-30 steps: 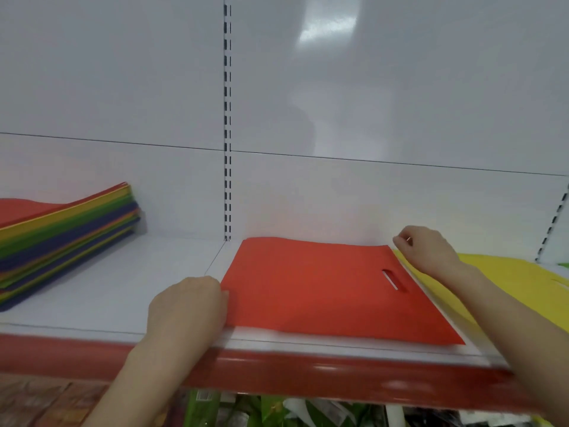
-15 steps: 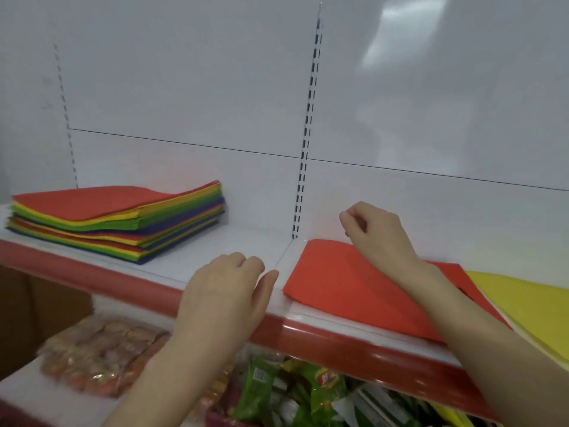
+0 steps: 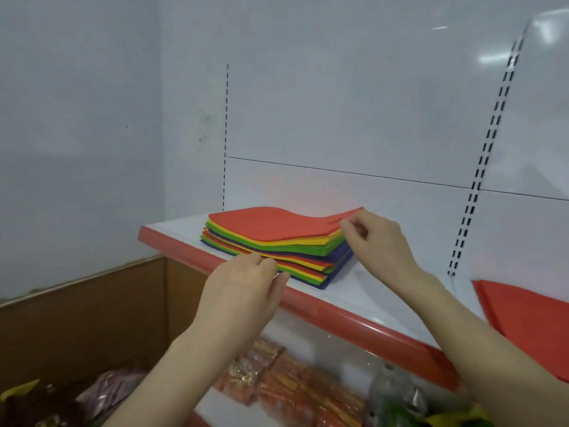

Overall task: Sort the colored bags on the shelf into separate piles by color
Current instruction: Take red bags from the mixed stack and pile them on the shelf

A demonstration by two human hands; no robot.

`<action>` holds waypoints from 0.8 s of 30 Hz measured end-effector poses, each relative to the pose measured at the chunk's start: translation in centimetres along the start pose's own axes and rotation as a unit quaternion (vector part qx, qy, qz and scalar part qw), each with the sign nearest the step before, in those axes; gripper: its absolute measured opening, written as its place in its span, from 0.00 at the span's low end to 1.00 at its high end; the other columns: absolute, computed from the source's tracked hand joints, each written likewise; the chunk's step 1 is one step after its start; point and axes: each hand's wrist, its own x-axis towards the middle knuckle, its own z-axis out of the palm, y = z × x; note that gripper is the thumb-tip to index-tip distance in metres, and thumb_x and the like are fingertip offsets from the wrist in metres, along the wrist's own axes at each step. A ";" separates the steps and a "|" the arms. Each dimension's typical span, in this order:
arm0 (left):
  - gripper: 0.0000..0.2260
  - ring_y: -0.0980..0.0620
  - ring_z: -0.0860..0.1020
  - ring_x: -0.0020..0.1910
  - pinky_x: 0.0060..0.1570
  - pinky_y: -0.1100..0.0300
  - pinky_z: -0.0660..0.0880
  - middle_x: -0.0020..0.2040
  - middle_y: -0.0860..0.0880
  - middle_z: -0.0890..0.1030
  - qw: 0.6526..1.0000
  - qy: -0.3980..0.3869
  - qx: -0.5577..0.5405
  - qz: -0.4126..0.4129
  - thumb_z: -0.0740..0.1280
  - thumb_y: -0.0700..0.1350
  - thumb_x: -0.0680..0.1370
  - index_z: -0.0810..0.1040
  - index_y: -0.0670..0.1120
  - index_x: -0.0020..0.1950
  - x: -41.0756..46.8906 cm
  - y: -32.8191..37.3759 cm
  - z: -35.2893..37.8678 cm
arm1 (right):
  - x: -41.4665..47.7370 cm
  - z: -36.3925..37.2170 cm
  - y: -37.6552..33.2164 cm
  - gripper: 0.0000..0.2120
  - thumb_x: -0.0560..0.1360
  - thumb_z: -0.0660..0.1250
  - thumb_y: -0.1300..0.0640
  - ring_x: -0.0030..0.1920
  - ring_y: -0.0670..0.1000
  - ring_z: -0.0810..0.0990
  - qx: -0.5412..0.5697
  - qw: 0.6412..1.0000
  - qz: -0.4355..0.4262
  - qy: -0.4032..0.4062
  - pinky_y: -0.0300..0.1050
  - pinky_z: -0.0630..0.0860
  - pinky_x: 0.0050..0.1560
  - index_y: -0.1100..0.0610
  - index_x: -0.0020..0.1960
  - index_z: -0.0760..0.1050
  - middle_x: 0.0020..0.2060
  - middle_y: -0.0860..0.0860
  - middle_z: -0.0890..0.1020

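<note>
Now: far left on the shelf (image 3: 354, 322) sits the mixed stack (image 3: 277, 254), bags in red, yellow, green and blue layers, so most of the sorting is not yet done.

Your left hand (image 3: 243, 294) is at the stack's front edge, just over the shelf's red lip. Its fingers (image 3: 268, 266) are curled with the thumb close in. Cannot tell whether they pinch a lower layer or only rest against it. Likely purpose: steady the stack so that only one bag comes away.

The top red bag (image 3: 271, 223) lies wavy, with its right corner raised. Your right hand (image 3: 378, 245) is at that right edge, thumb and forefinger closed in a pinch on the bag where it meets the yellow one below. Judged reason for a corner grip: thin sheets separate most easily there.

To the right, well apart from the stack, lies the red pile (image 3: 523, 315), flat on the same shelf and partly cut off by the frame. Presumably the destination for this bag.

Containers, left to right: a brown cardboard box (image 3: 92, 303) below the shelf end holds a pinkish wrapped packet (image 3: 114, 392) and other items too blurred to name. The lower shelf carries orange snack packets (image 3: 292, 386), then a clear bottle (image 3: 388, 392) among green wrappers.
</note>
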 end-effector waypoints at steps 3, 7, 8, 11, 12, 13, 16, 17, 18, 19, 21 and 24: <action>0.14 0.50 0.69 0.22 0.22 0.62 0.57 0.25 0.53 0.64 1.000 -0.002 0.001 0.016 0.64 0.48 0.71 0.64 0.48 0.28 0.8 -4.2 -0.3 | 1.4 3.0 -2.0 0.13 0.78 0.60 0.53 0.33 0.48 0.72 -0.006 1.000 0.011 0.025 0.46 0.70 0.43 0.57 0.38 0.74 0.28 0.45 0.72; 0.14 0.49 0.71 0.23 0.21 0.61 0.59 0.24 0.52 0.69 0.999 -0.026 -0.005 0.018 0.63 0.48 0.72 0.70 0.46 0.27 1.3 -8.7 0.7 | 3.2 5.1 -3.5 0.12 0.78 0.60 0.53 0.37 0.50 0.74 -0.019 0.998 0.039 0.049 0.46 0.70 0.42 0.56 0.40 0.75 0.32 0.46 0.76; 0.14 0.49 0.71 0.23 0.21 0.61 0.60 0.24 0.51 0.70 0.999 -0.028 -0.007 0.014 0.62 0.49 0.72 0.71 0.45 0.27 1.5 -9.7 1.1 | 3.7 5.4 -3.8 0.12 0.78 0.60 0.53 0.39 0.51 0.75 -0.020 0.997 0.046 0.057 0.46 0.71 0.43 0.57 0.41 0.76 0.34 0.48 0.78; 0.14 0.47 0.71 0.23 0.21 0.61 0.59 0.25 0.50 0.71 0.999 -0.029 -0.027 0.011 0.67 0.45 0.73 0.71 0.45 0.28 2.5 -12.0 2.6 | 5.6 5.8 -3.9 0.12 0.78 0.60 0.53 0.40 0.53 0.76 -0.045 0.995 0.060 0.070 0.47 0.72 0.43 0.59 0.42 0.77 0.36 0.51 0.79; 0.14 0.47 0.72 0.23 0.21 0.61 0.58 0.25 0.50 0.71 0.999 -0.029 -0.025 0.011 0.70 0.43 0.72 0.71 0.44 0.28 2.9 -12.6 3.2 | 6.3 5.9 -3.6 0.12 0.78 0.59 0.53 0.40 0.53 0.76 -0.059 0.994 0.067 0.066 0.47 0.72 0.42 0.59 0.42 0.76 0.36 0.51 0.79; 0.14 0.47 0.72 0.23 0.21 0.61 0.58 0.25 0.49 0.71 0.999 -0.032 -0.021 0.013 0.72 0.42 0.70 0.71 0.44 0.28 3.4 -13.1 3.9 | 7.0 6.0 -3.2 0.12 0.78 0.59 0.53 0.40 0.53 0.76 -0.075 0.992 0.078 0.061 0.46 0.71 0.41 0.59 0.42 0.76 0.35 0.50 0.79; 0.14 0.45 0.71 0.22 0.19 0.60 0.62 0.24 0.48 0.70 0.999 -0.048 -0.003 0.017 0.75 0.39 0.66 0.71 0.44 0.27 5.0 -14.0 6.0 | 9.1 6.5 -1.3 0.12 0.78 0.58 0.54 0.42 0.54 0.76 -0.134 0.984 0.115 0.040 0.44 0.68 0.40 0.59 0.43 0.76 0.38 0.51 0.79; 0.14 0.45 0.72 0.21 0.18 0.60 0.64 0.24 0.48 0.71 0.998 -0.054 0.003 0.017 0.76 0.39 0.65 0.72 0.43 0.27 5.6 -14.2 6.7 | 9.7 6.6 -0.5 0.12 0.78 0.58 0.55 0.42 0.54 0.76 -0.155 0.979 0.130 0.031 0.44 0.68 0.40 0.60 0.44 0.77 0.39 0.52 0.80; 0.13 0.45 0.72 0.21 0.18 0.60 0.65 0.24 0.48 0.71 0.998 -0.061 0.006 0.018 0.77 0.38 0.63 0.73 0.43 0.27 6.3 -14.5 7.4 | 10.4 6.7 0.3 0.12 0.78 0.59 0.55 0.43 0.55 0.76 -0.175 0.973 0.148 0.022 0.44 0.68 0.41 0.60 0.46 0.78 0.41 0.53 0.80; 0.13 0.45 0.72 0.21 0.18 0.60 0.66 0.24 0.48 0.71 0.998 -0.067 0.008 0.015 0.78 0.38 0.61 0.74 0.44 0.27 6.9 -14.8 8.0 | 11.0 6.8 1.1 0.12 0.77 0.59 0.56 0.45 0.56 0.77 -0.195 0.967 0.164 0.015 0.44 0.69 0.42 0.60 0.48 0.78 0.43 0.54 0.81; 0.13 0.44 0.73 0.21 0.18 0.59 0.66 0.24 0.47 0.72 0.997 -0.076 0.015 0.014 0.78 0.36 0.60 0.74 0.43 0.27 8.2 -15.6 9.6 | 12.1 6.6 2.9 0.12 0.77 0.59 0.56 0.48 0.58 0.77 -0.229 0.954 0.194 0.005 0.44 0.68 0.42 0.61 0.49 0.78 0.46 0.55 0.81; 0.04 0.42 0.77 0.35 0.30 0.53 0.72 0.35 0.44 0.77 0.994 -0.104 0.019 -0.026 0.70 0.40 0.72 0.78 0.42 0.39 10.0 -16.5 10.7 | 13.5 6.5 5.5 0.12 0.77 0.60 0.55 0.48 0.59 0.77 -0.265 0.935 0.234 -0.012 0.43 0.67 0.41 0.62 0.47 0.77 0.43 0.57 0.80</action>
